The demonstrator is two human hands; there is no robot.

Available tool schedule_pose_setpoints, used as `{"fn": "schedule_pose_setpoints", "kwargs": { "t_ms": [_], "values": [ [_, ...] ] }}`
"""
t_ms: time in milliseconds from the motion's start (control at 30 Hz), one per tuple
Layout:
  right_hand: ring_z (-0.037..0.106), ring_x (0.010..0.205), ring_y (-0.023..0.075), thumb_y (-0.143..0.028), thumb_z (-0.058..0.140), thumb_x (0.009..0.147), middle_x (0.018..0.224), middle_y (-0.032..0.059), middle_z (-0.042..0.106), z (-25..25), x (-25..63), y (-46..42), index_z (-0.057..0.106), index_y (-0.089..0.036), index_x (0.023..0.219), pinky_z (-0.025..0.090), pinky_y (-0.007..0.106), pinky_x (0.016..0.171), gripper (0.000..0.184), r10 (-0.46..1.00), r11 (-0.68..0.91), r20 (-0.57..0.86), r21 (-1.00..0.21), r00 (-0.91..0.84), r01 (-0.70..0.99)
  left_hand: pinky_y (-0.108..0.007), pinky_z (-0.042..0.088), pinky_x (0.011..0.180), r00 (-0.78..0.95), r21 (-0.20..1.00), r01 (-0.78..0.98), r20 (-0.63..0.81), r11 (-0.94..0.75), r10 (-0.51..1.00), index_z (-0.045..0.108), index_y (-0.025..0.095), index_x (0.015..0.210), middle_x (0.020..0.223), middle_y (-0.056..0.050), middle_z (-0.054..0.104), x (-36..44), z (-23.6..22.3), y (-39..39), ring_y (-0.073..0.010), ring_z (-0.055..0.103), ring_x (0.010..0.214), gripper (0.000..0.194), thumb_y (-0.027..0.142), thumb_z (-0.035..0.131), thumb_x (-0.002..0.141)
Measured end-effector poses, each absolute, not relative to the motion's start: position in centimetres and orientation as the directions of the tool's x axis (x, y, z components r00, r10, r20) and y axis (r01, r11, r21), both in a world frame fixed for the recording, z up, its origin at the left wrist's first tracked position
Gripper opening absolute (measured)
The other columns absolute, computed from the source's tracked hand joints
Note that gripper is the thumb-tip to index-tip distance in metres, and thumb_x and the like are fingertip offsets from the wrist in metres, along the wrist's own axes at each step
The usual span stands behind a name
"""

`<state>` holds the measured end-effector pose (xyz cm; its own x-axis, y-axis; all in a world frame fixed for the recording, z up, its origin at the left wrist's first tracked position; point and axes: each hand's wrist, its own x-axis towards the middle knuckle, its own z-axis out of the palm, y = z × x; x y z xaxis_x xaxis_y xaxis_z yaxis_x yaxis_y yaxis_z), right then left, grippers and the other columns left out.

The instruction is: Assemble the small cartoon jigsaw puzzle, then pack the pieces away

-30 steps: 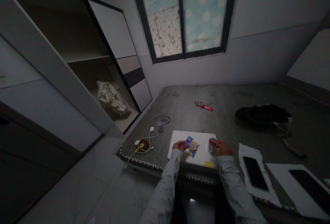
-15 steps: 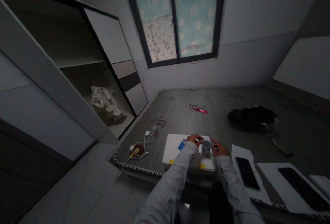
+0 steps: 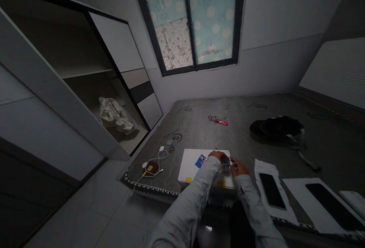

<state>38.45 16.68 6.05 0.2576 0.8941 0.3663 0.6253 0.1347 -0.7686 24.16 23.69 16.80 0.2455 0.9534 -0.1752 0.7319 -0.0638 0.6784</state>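
Clear container [image 3: 226,163]: lower centre of the frame, over the right part of the white box [image 3: 186,164]; resting on it or lifted, cannot tell. Looks upright, long axis near vertical; slight tilt not resolvable.

Left to right: blue printed packet [image 3: 200,160] on the box, partly covered by the left sleeve [image 3: 194,202]. Left hand [image 3: 217,155] at the container's upper-left side, back of hand uppermost, fingers bent toward the rim, seemingly touching; grip not confirmed. Container between the hands, both close in; neither clearly nearer. Right hand [image 3: 238,167] at its right side, thumb and fingers part-curled, tips against or just beside the wall; firmness of hold not visible. Lower right, well apart from the hands: dark-screened phone [image 3: 272,191] on a white sheet [image 3: 268,167].
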Motion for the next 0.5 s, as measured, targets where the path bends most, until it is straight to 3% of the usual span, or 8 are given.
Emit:
{"fn": "schedule_pose_setpoints", "kwargs": {
  "t_ms": [167,300,433,500],
  "values": [
    [0.063,0.077,0.0173,-0.030,0.042,0.084,0.110,0.0098,0.065,6.8,38.2,15.7,0.062,-0.019,0.125,0.053,0.033,0.075,0.046,0.858,0.142,0.420,-0.747,0.296,0.649,-0.028,0.057,0.086,0.296,0.761,0.619,0.004,-0.195,0.955,0.080,0.025,0.095,0.096,-0.003,0.078,23.4,15.6,22.6,-0.0181,0.072,0.081,0.020,0.020,0.076,0.076],
    [0.059,0.070,0.0172,-0.042,0.048,0.089,0.100,0.0098,0.064,6.2,38.2,13.9,0.063,-0.015,0.118,0.051,0.033,0.075,0.042,0.784,0.112,0.485,-0.725,0.388,0.680,-0.026,0.058,0.065,0.054,0.883,0.459,0.081,-0.097,0.995,0.076,0.023,0.109,0.108,-0.006,0.076,19.7,15.1,22.1,-0.0114,0.067,0.058,0.025,0.030,0.063,0.089],
    [0.058,0.067,0.0186,-0.043,0.047,0.093,0.083,0.0081,0.066,2.8,36.7,12.1,0.070,-0.017,0.096,0.048,0.032,0.071,0.034,0.807,0.179,0.536,-0.624,0.249,0.761,-0.030,0.054,0.086,-0.124,0.812,0.584,0.089,0.000,0.988,0.077,0.021,0.101,0.102,-0.008,0.076,13.3,13.4,20.8,-0.0180,0.072,0.086,0.019,0.024,0.063,0.089],
    [0.065,0.080,0.0205,-0.037,0.043,0.094,0.092,0.0094,0.071,0.7,35.0,11.9,0.073,-0.020,0.096,0.050,0.033,0.077,0.034,0.847,0.283,0.527,-0.559,0.071,0.779,-0.030,0.051,0.091,-0.138,0.715,0.692,-0.008,0.102,0.990,0.077,0.020,0.094,0.099,-0.009,0.077,10.9,11.6,19.6,-0.0201,0.070,0.096,0.015,0.022,0.065,0.086]
  ]
}}
